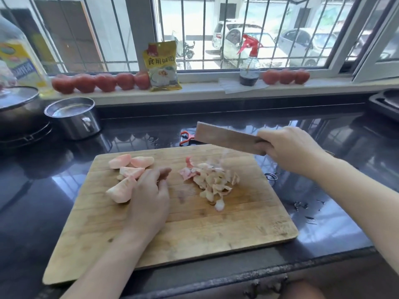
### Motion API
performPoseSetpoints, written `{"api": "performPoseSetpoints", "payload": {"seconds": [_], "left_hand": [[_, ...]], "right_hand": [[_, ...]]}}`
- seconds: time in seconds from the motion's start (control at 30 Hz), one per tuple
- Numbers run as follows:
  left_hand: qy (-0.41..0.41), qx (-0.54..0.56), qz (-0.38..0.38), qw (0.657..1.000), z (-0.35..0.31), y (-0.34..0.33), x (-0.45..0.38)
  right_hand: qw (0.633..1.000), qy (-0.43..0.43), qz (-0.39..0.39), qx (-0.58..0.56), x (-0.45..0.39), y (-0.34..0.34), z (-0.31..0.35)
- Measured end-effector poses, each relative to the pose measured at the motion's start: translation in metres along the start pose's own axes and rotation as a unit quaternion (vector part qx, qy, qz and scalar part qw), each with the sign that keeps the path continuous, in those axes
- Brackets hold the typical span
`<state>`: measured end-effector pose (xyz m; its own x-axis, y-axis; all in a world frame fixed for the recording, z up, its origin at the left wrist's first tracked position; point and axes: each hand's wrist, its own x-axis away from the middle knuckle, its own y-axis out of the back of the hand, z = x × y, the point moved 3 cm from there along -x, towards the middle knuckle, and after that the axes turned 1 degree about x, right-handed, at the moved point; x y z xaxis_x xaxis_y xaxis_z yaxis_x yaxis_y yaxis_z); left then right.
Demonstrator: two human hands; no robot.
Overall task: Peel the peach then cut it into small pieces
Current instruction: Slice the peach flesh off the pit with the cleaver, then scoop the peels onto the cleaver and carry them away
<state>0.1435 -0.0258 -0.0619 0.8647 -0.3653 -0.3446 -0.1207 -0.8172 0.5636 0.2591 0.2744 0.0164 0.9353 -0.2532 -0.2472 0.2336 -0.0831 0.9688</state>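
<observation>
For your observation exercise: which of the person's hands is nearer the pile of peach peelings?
Left. The left hand rests on the board just beside the peelings; the right hand holds the cleaver above them.

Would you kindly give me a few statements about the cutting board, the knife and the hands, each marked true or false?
1. The right hand holds the cleaver raised above the cutting board. True.
2. The peach is still whole. False: several peach pieces lie at the board's left.
3. The left hand rests beside the peach pieces. True.
4. The peeler lies on the board. False: it lies on the counter behind it.
5. The peels are piled right of the left hand. True.
</observation>
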Motion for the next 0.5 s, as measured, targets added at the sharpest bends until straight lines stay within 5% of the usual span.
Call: {"api": "performPoseSetpoints", "payload": {"seconds": [0.13,0.5], "left_hand": [[0.010,0.007,-0.006,1.000,0.001,0.000,0.001],[0.072,0.092,-0.026,0.993,0.002,0.007,0.002]], "right_hand": [[0.999,0.016,0.010,0.028,-0.035,-0.015,0.010],[0.973,0.225,0.040,0.026,-0.039,-0.026,0.020]]}}
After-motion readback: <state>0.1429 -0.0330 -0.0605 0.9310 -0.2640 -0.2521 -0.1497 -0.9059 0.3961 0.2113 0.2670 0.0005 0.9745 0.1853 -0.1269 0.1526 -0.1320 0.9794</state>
